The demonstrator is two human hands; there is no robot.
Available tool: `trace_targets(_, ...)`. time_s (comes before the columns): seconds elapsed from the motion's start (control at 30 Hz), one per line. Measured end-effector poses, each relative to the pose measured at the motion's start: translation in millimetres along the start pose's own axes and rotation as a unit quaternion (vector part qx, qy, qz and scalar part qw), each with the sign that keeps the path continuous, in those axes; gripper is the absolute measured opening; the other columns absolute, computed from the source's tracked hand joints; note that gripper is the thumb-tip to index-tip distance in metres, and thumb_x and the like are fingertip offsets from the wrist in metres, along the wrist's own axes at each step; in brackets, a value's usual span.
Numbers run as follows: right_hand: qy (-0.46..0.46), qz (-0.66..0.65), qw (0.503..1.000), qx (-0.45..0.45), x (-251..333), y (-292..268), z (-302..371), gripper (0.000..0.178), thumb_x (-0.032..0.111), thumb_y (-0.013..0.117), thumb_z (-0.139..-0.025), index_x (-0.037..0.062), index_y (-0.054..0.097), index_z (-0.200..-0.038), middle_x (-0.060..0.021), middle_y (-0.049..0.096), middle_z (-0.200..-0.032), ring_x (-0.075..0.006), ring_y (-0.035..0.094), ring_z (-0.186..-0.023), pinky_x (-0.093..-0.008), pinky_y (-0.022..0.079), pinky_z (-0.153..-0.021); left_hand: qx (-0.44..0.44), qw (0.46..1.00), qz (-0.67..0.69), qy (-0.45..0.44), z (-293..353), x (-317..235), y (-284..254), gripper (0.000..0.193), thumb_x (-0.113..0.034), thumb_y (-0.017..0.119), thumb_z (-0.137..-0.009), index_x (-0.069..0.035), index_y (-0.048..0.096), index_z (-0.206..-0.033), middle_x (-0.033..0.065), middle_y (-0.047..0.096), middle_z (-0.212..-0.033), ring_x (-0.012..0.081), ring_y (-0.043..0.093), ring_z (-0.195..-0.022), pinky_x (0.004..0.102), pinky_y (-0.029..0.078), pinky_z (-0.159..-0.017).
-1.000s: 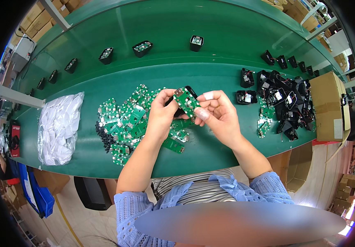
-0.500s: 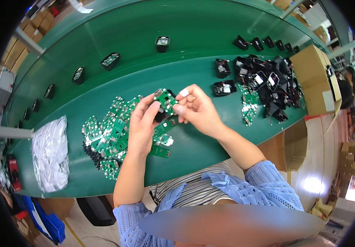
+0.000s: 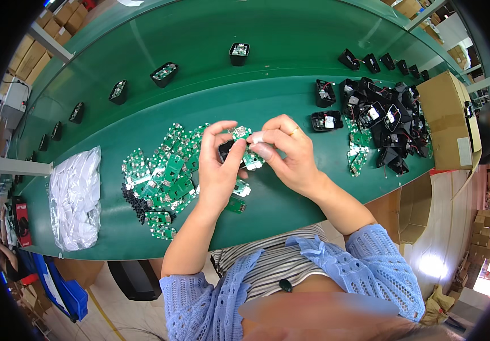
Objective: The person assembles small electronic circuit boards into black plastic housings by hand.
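I held a small green circuit board (image 3: 244, 146) tilted between my fingertips. A black housing (image 3: 226, 150) sat behind it, against my left palm.

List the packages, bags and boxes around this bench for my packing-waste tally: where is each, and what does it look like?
Clear plastic bag: left on the green bench, crumpled, full of white pieces.
Open cardboard box: right end of the bench, plain brown, pale label on its side.
Stacked cardboard boxes: beyond the bench, upper left, brown.
Blue bin: on the floor, lower left.
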State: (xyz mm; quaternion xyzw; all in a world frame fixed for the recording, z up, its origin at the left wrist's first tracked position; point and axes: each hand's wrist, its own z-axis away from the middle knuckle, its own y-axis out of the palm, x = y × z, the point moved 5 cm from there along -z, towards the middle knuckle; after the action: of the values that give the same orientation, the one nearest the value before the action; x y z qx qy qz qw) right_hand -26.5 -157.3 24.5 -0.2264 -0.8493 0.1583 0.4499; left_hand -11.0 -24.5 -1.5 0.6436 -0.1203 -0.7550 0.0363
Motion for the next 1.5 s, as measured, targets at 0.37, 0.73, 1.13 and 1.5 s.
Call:
trace_targets(0.37,-0.172,0.281,0.933,0.145,35.0,-4.2,-24.4,0.011,0.012,0.057,-0.068,0.0088,0.051,-0.076,-0.0032,0.047,-0.076,-0.0181,0.049,-0.071,-0.0308,0.04,-0.056,-0.044,0.914,-0.236,0.329,12.1,-29.8,-1.3,0.015,0.002,0.062,-0.076,-0.007,0.063,-0.088,0.0077,0.052,-0.098,0.0132,0.055,-0.075,0.0232,0.046,-0.059)
trace_targets(0.73,-0.102,0.088,0.985,0.11,31.6,-5.0,-20.7,0.017,0.014,0.065,-0.071,0.0055,0.056,-0.083,-0.0043,0.053,-0.08,-0.0193,0.054,-0.072,-0.0309,0.043,-0.058,0.01,0.986,-0.06,0.152,5.3,-18.8,-9.7,0.008,-0.003,0.061,-0.08,-0.002,0.058,-0.088,0.0059,0.053,-0.093,0.0086,0.052,-0.065,0.0206,0.043,-0.051)
trace_targets(1.13,-0.041,-0.056,0.997,0.047,16.7,-7.8,-13.2,0.015,-0.002,0.065,-0.072,0.0007,0.058,-0.084,-0.0092,0.055,-0.079,-0.0175,0.055,-0.064,-0.0257,0.045,-0.053,0.005,0.994,-0.017,0.111,9.2,-19.5,-8.2,0.016,-0.005,0.056,-0.084,-0.004,0.055,-0.1,0.0037,0.054,-0.09,0.0041,0.048,-0.058,0.0168,0.041,-0.046)
trace_targets(1.5,-0.179,0.058,0.979,0.076,28.8,-7.3,-16.7,0.026,-0.003,0.067,-0.06,0.0014,0.058,-0.084,-0.008,0.054,-0.081,-0.022,0.052,-0.063,-0.0304,0.044,-0.051,-0.04,0.91,-0.254,0.324,17.4,-33.3,-6.5,0.031,0.002,0.056,-0.08,-0.001,0.052,-0.11,0.0077,0.051,-0.102,0.0094,0.051,-0.081,0.0176,0.042,-0.06)
